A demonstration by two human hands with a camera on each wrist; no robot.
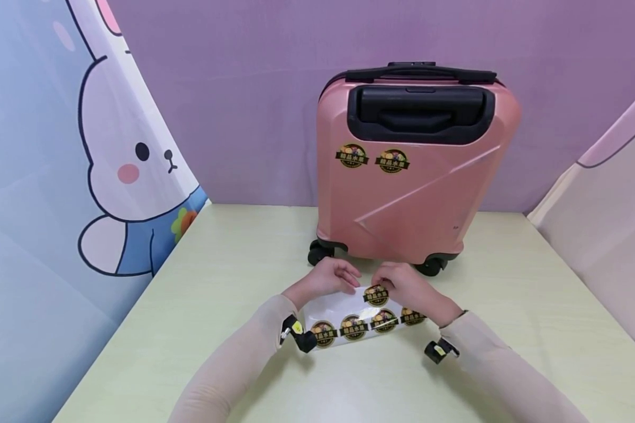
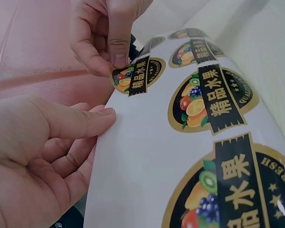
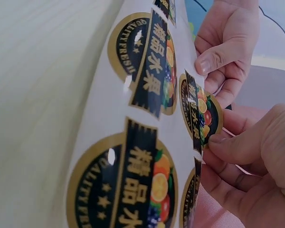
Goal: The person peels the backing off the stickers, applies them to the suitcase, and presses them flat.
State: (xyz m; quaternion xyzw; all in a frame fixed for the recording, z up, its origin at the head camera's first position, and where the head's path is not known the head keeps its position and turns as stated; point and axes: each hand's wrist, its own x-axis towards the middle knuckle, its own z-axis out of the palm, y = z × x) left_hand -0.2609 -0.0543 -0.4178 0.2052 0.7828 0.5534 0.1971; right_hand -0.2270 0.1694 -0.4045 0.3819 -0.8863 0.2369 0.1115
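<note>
Sticker [image 2: 138, 77] at the sheet's [image 2: 128, 156] edge seems bendy; hold its rim. Your right fingers [image 3: 237, 149] pinch it, left fingers [image 2: 80, 122] the sheet.

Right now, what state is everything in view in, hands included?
Suitcase: upright on its wheels.
Suitcase stickers: two, stuck on its front.
Sticker sheet: bowed, partly bare of stickers.
Pinched sticker: looks partly lifted off the sheet.
Left hand: pinches the sheet's edge.
Right hand: pinches that sticker.

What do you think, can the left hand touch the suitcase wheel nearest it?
Probably yes: the left hand looks close to that black wheel, and nothing shows between them. But it pinches the edge of the sticker sheet, so it may need to let go first.
</note>
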